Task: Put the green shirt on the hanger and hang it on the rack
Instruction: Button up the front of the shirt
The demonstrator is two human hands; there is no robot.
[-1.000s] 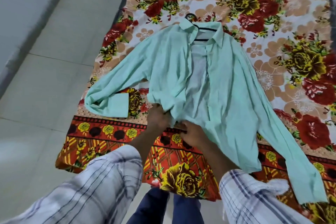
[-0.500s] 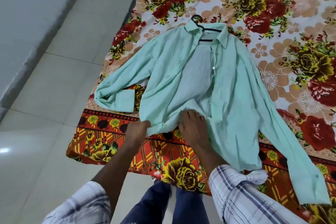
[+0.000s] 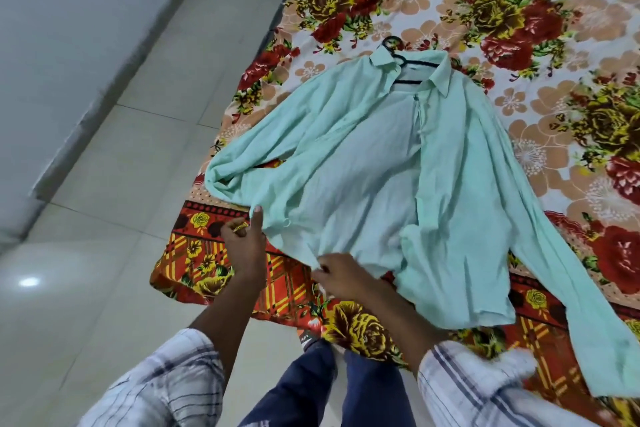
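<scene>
Two hands work the hem in the head view: my left hand pinches the front edge of the green shirt, and my right hand pinches the hem just beside it. The shirt lies spread on the floral bedsheet, with the hanger inside its collar. I should draw both fronts level, gently, so the hanger is not dragged off-centre.

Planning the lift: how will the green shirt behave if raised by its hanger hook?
Probably floppy: the green shirt lies wrinkled, bunched at the hem. Long sleeves would likely dangle. Might slide on the thin black hanger; collar lies open.
</scene>
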